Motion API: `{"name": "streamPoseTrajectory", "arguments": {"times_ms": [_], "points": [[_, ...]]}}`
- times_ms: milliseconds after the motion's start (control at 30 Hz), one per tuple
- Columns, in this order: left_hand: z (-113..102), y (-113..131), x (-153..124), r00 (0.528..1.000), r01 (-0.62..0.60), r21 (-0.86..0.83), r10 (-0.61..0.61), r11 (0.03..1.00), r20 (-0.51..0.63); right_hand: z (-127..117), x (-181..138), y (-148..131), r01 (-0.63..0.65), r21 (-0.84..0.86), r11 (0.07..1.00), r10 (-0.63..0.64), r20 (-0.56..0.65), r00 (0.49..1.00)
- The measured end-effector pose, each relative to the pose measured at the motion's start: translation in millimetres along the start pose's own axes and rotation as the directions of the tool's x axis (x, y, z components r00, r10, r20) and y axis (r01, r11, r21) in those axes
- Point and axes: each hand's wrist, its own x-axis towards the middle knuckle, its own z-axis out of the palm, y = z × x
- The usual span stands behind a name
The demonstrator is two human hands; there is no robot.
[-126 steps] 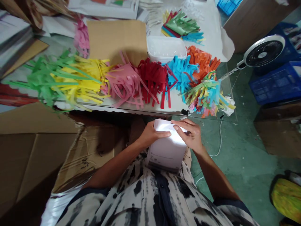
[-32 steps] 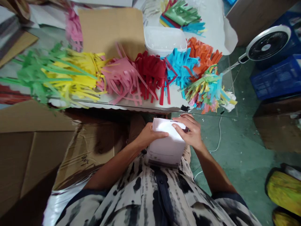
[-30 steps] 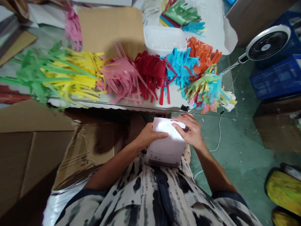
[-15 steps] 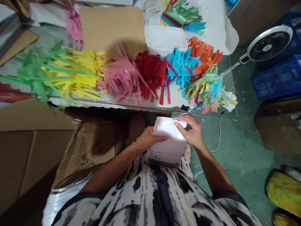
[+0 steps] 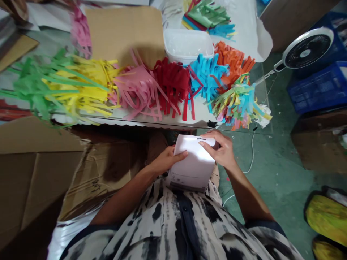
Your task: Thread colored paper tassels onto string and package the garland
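A white paper bag (image 5: 193, 167) rests against my chest, below the table's edge. My left hand (image 5: 164, 161) grips its left side, thumb lying on the front face. My right hand (image 5: 220, 151) is closed on the bag's top right corner, fingers curled over the rim. Beyond the bag, piles of cut paper strips lie along the glass table (image 5: 151, 122): green (image 5: 35, 85), yellow (image 5: 81, 90), pink (image 5: 138, 90), red (image 5: 172, 81), blue (image 5: 207, 74), orange (image 5: 233, 65) and a mixed-colour bundle (image 5: 237, 103).
A white plastic tub (image 5: 187, 45) and a brown cardboard sheet (image 5: 124, 32) sit behind the strips. Flattened cardboard boxes (image 5: 38, 166) fill the left. A small fan (image 5: 303, 50), blue crates (image 5: 317, 88) and a white cable (image 5: 252, 159) lie on the green floor at right.
My left hand has slid down and outward along the bag's left side. The bag's top has tilted slightly. My right hand stays at the top corner.
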Motion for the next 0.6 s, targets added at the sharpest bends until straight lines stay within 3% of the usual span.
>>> {"name": "streamPoseTrajectory", "arguments": {"times_ms": [200, 400, 600], "points": [[0.8, -5.0, 0.6, 1.0, -0.002, -0.034, 0.001, 0.999, -0.024, -7.9, 5.3, -2.2, -0.083, 0.006, 0.997, 0.082, 0.138, 0.987], [1.2, -3.0, 0.4, 1.0, -0.015, -0.031, 0.014, 0.999, -0.02, -22.8, 21.7, -7.5, -0.236, 0.061, 0.97, 0.199, 0.359, 0.912], [-2.3, 4.0, -4.4, 0.998, -0.057, 0.056, 0.058, 0.997, -0.01, -20.3, 26.4, -10.6, -0.23, 0.034, 0.973, 0.202, 0.371, 0.907]]}}
